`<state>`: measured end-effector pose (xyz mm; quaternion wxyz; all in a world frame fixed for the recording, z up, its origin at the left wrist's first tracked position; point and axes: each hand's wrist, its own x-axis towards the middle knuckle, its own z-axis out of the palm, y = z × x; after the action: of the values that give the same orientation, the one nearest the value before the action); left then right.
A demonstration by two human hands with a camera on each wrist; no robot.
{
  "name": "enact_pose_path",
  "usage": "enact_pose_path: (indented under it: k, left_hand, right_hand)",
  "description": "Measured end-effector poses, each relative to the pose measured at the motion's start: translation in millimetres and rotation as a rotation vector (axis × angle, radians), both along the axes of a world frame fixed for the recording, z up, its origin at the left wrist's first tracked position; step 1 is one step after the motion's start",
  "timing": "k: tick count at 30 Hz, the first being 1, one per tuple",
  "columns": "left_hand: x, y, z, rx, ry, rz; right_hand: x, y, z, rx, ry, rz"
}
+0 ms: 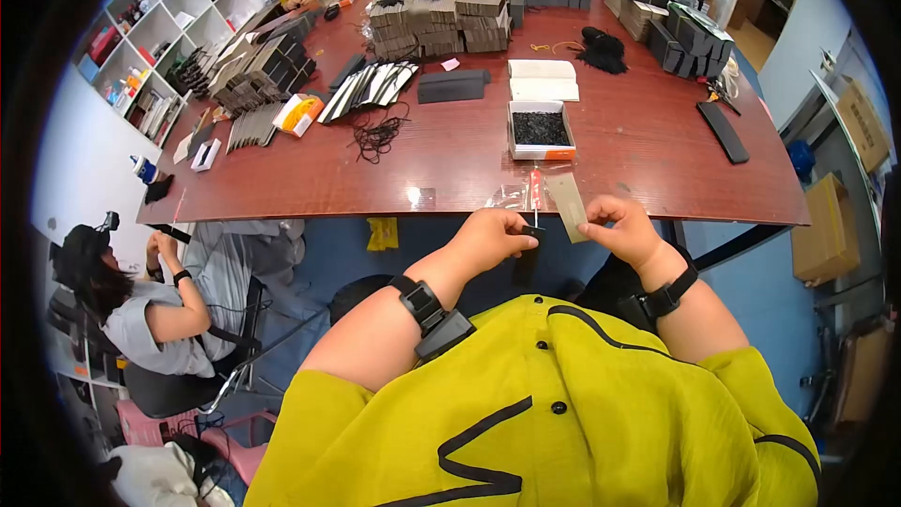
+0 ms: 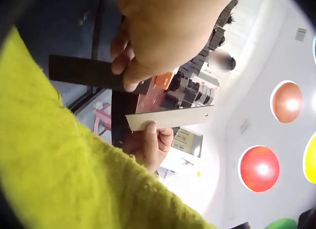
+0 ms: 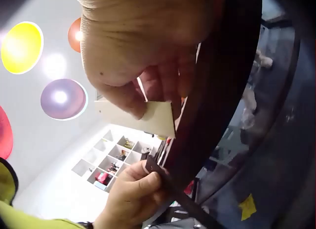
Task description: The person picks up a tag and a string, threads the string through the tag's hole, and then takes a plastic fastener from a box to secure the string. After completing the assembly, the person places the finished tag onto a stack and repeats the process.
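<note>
At the table's near edge the left hand (image 1: 497, 237) pinches a dark flat strip (image 1: 532, 234) between thumb and fingers. In the left wrist view this dark strip (image 2: 84, 72) stretches out sideways from the fingertips. The right hand (image 1: 624, 228) pinches a beige card strip (image 1: 566, 207) by its lower end. A small hole and faint lettering show on the beige strip (image 2: 170, 117) in the left wrist view. Strips and hands are apart, with a gap between them. The right wrist view shows the beige strip (image 3: 155, 119) under the thumb and the dark strip (image 3: 182, 197) below.
On the red table (image 1: 657, 169) lie a white box of small black pieces (image 1: 541, 130), a red-handled tool (image 1: 536, 190), clear plastic, black cords (image 1: 380, 134) and a black phone (image 1: 723, 131). Stacks of cards (image 1: 441, 23) stand farther back. Another person (image 1: 169, 310) sits at left.
</note>
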<state>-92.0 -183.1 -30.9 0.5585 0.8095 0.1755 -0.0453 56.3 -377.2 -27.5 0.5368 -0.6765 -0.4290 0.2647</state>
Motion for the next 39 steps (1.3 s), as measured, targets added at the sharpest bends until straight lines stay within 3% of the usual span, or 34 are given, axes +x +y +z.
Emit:
enact_pose_path:
  k: [3,8,11,15,17,18,20,24,28,36,39]
  left_hand:
    - [0.4,-0.4,-9.0,-0.104,-0.025,0.001]
    - [1.2,0.0,-28.7,-0.062,-0.145,0.106]
    - [0.0,-2.5,-17.6,0.042,-0.092,0.119]
    - [-10.1,6.0,-14.4,0.261,-0.016,0.096]
    - [-16.4,7.3,-17.3,0.312,-0.109,0.105]
    - [-17.1,6.5,-17.9,0.312,-0.104,0.109]
    - [-12.3,4.4,-17.6,-0.047,-0.145,-0.108]
    - [-4.8,-3.1,-9.1,0.078,0.023,-0.03]
    - [-8.9,-5.8,-14.1,0.243,-0.231,-0.089]
    - [-1.7,-4.8,-3.3,0.386,-0.109,-0.005]
    - [-0.1,-6.0,-1.9,0.427,-0.068,0.085]
  right_hand:
    - [-5.0,-6.4,-11.1,-0.054,-0.032,0.058]
    - [-17.4,-11.5,-20.0,-0.198,-0.125,0.167]
    - [-23.4,-7.2,-36.3,-0.277,-0.181,0.197]
    - [-27.9,5.1,-57.0,-0.281,-0.024,0.153]
    - [-31.0,9.7,-64.3,-0.262,0.098,0.166]
    - [-34.9,12.7,-65.3,-0.241,0.246,0.165]
    - [-36.8,17.3,-71.8,-0.232,0.224,0.175]
    - [-35.8,21.1,-82.1,-0.241,0.141,0.179]
    - [-31.4,17.9,-78.3,-0.333,0.129,0.154]
    - [-29.1,10.6,-43.8,-0.471,-0.1,0.241]
    - [-11.8,2.3,-7.0,-0.487,0.045,0.373]
